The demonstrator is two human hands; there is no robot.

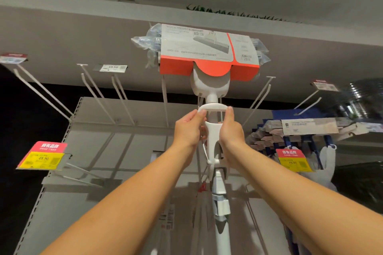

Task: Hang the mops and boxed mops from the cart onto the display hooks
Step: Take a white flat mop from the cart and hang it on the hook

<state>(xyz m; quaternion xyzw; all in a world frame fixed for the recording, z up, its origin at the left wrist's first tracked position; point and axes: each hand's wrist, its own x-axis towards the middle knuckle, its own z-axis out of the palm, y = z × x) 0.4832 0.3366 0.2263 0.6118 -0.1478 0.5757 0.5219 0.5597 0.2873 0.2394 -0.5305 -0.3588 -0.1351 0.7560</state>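
Head view, looking steeply up the display. A white sponge mop (211, 89) stands upright, dead centre. Its head sits high, wrapped in an orange-and-white cardboard sleeve (207, 51) with clear plastic bulging at both ends. The pole (220, 213) runs down out of the bottom of the shot.

Both arms are stretched up to it. The left hand (187, 128) pinches the left end of the white wringer loop (212, 106) just below the head. The right hand (231, 130) has its fingers (230, 111) curled round the right end. So both sets of fingers are clamped on that loop, one on each side of the neck.

Long white display hooks (97, 95) fan out from the grey back panel (124, 114), bare on the left. One carries a price label (113, 67) reading 59.50. One peg (165, 101) runs just left of the mop's neck. Whether the mop is already on a hook I cannot tell, because the sleeve and neck hide the spot. To the right, other mops (306, 128) with blue poles hang in a row, and yellow price tags (44, 158) sit lower down.

My read: this is the hanging step for one mop, right at seating. Next it needs the hanging point lined up with a peg tip and the mop slid back squarely. Then a careful release, one hand at a time, since the head is top-heavy.
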